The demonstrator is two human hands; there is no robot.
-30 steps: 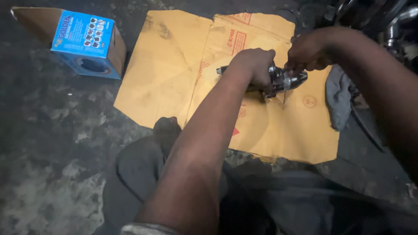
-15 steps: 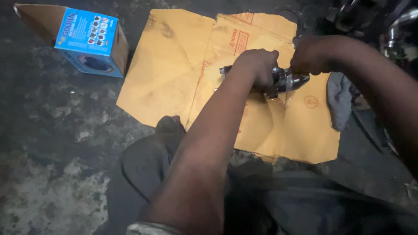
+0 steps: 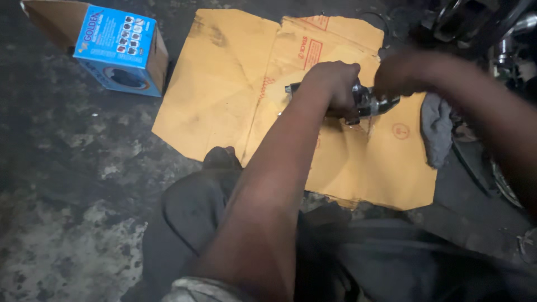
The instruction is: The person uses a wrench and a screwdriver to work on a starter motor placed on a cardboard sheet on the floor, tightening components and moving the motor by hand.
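Head view, left hand: the left hand is sitting just right of the frame's centre, in the upper half, its fingers closing around the shiny grey metal part.
Head view, right hand: the right hand is reaching in from the right edge, blurred, touching the right end of the shiny grey metal part; I cannot tell whether it is clenching or lying loose.
Head view, metal part: it is lying roughly level, being held just above the flattened yellow-brown cardboard sheet, with a dark end sticking out left of the left hand and a bright end pointing right.
Head view, cardboard: the sheet is lying spread on the dark stained concrete floor, filling the upper middle of the frame.
Head view, box: a blue printed cardboard box is lying on its side in the upper left of the frame, well apart from the hands, its brown flap standing open.
Head view, rag: a crumpled grey cloth rag is lying at the cardboard's right edge, near the right forearm.
Head view, legs: the person's dark trousers are filling the lower middle of the frame.
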